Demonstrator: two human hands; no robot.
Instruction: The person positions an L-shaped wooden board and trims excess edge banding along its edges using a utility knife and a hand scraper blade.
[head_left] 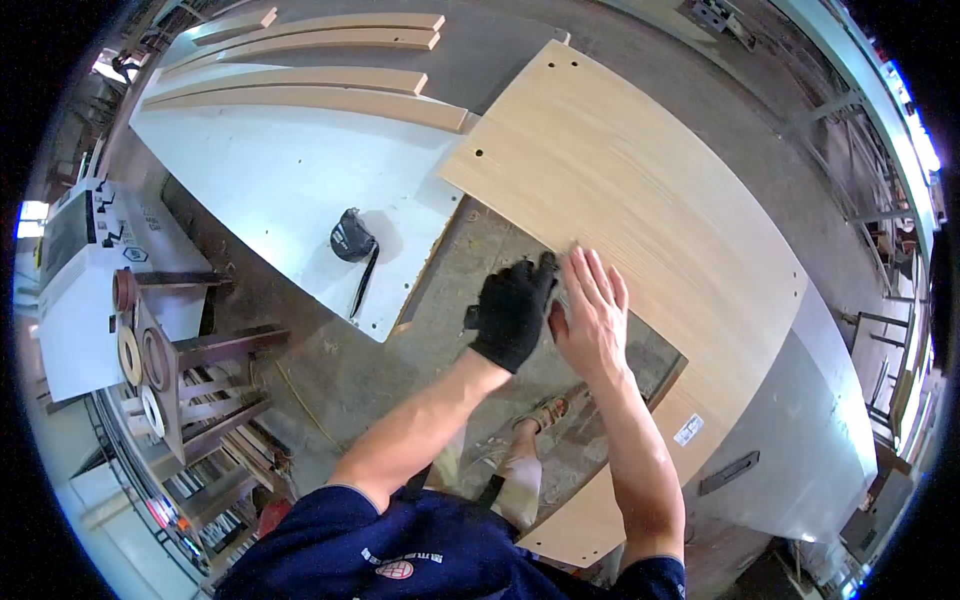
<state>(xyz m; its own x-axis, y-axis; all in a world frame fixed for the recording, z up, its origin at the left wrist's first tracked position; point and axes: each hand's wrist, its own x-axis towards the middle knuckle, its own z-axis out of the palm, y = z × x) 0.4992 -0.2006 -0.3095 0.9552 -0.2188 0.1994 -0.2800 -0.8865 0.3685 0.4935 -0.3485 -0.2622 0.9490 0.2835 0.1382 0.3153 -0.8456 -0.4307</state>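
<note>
My left hand, in a black glove, is raised over the gap in a pale wood-grain panel. Its thumb stands apart on the left and its fingers are slightly bent, with nothing visible in them. Right beside it is my bare right hand, fingers stretched out and palm turned down. Those fingertips overlap the panel's inner edge; whether they touch it I cannot tell. Dark round holes show near the panel's corners, and a small white label is stuck on its right arm.
A black tape measure with a strap lies on a white board at left. Several curved wooden strips rest at the far end. A wooden rack holds rolls of edging beside a white machine. A grey sheet extends right.
</note>
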